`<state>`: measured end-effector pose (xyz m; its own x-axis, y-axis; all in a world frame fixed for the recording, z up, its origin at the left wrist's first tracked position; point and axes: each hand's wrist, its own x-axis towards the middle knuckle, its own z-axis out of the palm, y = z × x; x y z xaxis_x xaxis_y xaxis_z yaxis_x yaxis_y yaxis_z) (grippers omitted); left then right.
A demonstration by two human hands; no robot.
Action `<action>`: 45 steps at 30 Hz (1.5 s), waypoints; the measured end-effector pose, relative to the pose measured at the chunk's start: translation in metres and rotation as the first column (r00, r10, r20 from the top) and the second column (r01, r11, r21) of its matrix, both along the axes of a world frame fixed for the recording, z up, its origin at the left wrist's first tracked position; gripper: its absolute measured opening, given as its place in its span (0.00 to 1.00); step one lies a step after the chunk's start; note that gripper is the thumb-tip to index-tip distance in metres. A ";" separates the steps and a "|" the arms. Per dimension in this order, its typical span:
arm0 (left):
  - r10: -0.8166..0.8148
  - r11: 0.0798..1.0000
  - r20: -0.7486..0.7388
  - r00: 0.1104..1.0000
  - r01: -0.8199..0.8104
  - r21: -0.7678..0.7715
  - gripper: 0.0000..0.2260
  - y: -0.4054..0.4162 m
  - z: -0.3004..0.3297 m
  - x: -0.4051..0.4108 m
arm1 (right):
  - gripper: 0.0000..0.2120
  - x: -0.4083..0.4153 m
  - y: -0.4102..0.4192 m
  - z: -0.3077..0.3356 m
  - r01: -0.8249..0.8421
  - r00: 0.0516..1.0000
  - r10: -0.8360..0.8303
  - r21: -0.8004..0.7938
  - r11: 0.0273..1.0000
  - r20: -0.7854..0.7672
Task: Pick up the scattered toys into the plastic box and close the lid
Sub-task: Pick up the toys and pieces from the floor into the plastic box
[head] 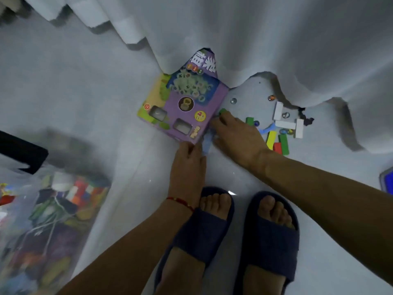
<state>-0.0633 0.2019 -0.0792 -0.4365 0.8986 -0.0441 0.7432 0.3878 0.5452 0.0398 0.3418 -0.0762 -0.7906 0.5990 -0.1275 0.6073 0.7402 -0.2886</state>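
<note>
A purple toy carton [182,103] lies flat on the white floor, its far end under the curtain. My left hand [188,165] rests at its near corner, fingers curled on the edge. My right hand [236,135] lies beside the carton's right edge, fingertips pinching a small green block [222,111]. A pale blue piece [207,143] shows between the two hands. To the right lie scattered blocks: white ones [285,124], a yellow one [271,139], green [284,144], red [277,148], plus marbles [233,101]. The clear plastic box [42,220], full of toys, stands at the lower left.
A white curtain [255,39] hangs down to the floor behind the toys and covers part of them. My feet in dark blue slippers [272,241] stand just behind my hands. A blue object [387,182] pokes in at the right edge. A black item [21,154] sits above the box.
</note>
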 end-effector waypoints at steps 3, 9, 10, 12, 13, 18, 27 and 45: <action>-0.014 0.999 -0.048 0.999 0.017 0.051 0.11 -0.002 -0.009 -0.003 | 0.14 0.000 -0.003 -0.021 -0.062 0.994 0.062 0.005 0.998 -0.089; -0.102 0.990 -0.143 0.984 0.114 0.078 0.11 -0.009 -0.028 -0.001 | 0.04 0.019 -0.025 -0.020 0.034 0.983 -0.061 -0.158 0.987 -0.171; -0.135 0.984 -0.150 0.979 0.151 0.096 0.09 -0.011 -0.031 -0.003 | 0.03 0.024 -0.027 -0.017 0.089 0.968 -0.140 -0.234 0.968 -0.210; -0.183 0.970 -0.162 0.970 0.205 0.129 0.07 -0.014 -0.036 -0.006 | 0.04 0.031 -0.031 -0.004 0.289 0.849 -0.462 -0.506 0.812 -0.256; -0.194 0.967 -0.176 0.965 0.218 0.128 0.08 -0.016 -0.038 -0.007 | 0.05 0.034 -0.031 0.005 0.354 0.708 -0.670 -0.709 0.610 -0.223; -0.152 0.968 -0.167 0.974 0.181 0.174 0.08 -0.012 -0.029 -0.003 | 0.11 0.042 -0.008 0.037 -0.079 0.199 -0.950 -0.962 -0.262 0.242; -0.171 0.985 -0.281 0.944 0.172 -0.020 0.20 0.021 -0.022 0.016 | 0.26 0.002 0.037 0.011 0.360 0.930 -0.347 -0.110 0.926 0.120; -0.318 0.944 -0.352 0.880 0.329 -0.030 0.11 0.041 -0.029 0.009 | 0.13 0.020 0.029 0.029 0.517 0.715 -0.698 -0.651 0.556 -0.028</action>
<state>-0.0541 0.2430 -0.1079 -0.1040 0.9909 0.0852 0.9683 0.0813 0.2362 0.0598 0.3706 -0.0472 -0.3157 0.8277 -0.4640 0.6816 -0.1424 -0.7178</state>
